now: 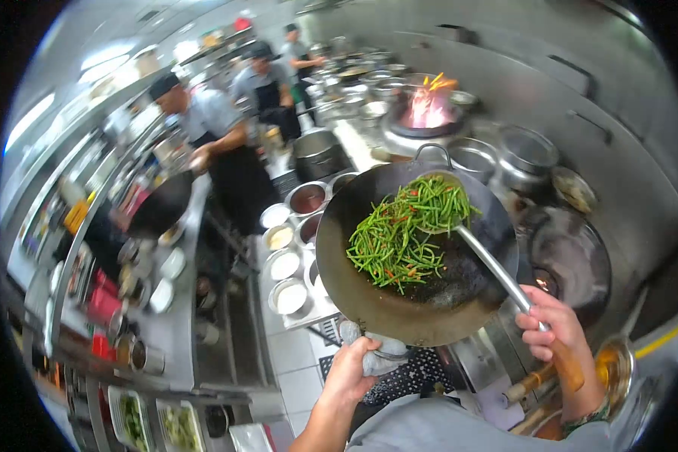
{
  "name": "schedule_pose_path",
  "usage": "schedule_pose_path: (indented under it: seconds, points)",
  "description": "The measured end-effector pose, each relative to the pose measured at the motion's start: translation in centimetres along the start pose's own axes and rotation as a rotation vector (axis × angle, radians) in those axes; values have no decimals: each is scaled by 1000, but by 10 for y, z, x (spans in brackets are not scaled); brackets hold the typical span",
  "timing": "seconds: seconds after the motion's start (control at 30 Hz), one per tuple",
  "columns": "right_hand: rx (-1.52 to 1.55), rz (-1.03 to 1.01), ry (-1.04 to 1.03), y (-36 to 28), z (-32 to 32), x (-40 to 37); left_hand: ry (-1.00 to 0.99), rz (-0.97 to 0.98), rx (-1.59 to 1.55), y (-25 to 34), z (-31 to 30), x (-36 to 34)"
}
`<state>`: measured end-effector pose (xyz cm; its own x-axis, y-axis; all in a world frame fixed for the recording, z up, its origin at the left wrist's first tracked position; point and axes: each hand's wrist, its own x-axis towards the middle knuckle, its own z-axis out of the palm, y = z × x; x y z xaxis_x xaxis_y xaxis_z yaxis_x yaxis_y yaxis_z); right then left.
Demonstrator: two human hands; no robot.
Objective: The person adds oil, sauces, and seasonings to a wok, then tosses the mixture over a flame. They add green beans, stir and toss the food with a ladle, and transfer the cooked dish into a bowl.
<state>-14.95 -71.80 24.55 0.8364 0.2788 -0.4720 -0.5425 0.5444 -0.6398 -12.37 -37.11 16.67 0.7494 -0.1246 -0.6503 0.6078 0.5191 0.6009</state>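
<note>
A large dark wok is held up in front of me, tilted a little. Green beans with bits of red chili lie in it. My left hand is closed round a grey folded cloth at the wok's near rim; the cloth hides the part gripped. In my right hand is a long-handled metal ladle with a wooden grip end. Its bowl rests among the beans, partly covered by them.
Flames rise from a lit burner at the back. Seasoning containers stand left of the wok. An empty burner ring and a metal pot are at right. A co-worker holds another wok; other people stand farther back.
</note>
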Motion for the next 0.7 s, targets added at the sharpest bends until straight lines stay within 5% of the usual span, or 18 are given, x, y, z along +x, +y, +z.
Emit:
schedule_pose_path:
  seconds: [0.13,0.37,0.7]
  points:
    - [-388,10,-17,88,100,47,134,90,-139,22,-119,-46]
    - [-34,363,-333,214,210,143,155,291,-416,17,-314,-87]
    - [-100,654,-561,326,321,269,356,490,-602,-12,-450,-74]
